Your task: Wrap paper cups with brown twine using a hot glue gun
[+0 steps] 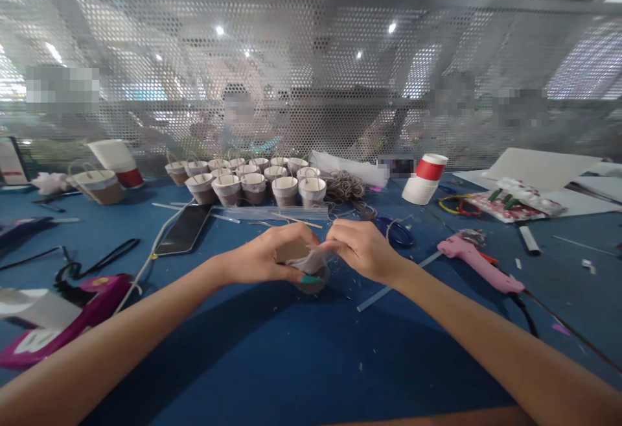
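My left hand (272,254) is closed around a small paper cup (311,283) with a tan outside, its thumb along the near side. A thin white wrapping sheet (311,261) covers part of the cup's rim. My right hand (364,249) pinches the edge of that sheet at the cup's right side, fingers curled. The cup's far side is hidden behind my left hand. Behind my hands stand several small wrapped cups with twine handles (284,191), in rows. A clear glue stick (374,299) lies just right of the cup.
A pink glue gun (481,265) lies at the right, a magenta glue gun (82,322) at the left. Nearby are a phone (184,230), a twine bundle (345,186), blue-handled scissors (396,231) and stacked paper cups (425,179). A perforated metal screen (311,76) stands behind the table.
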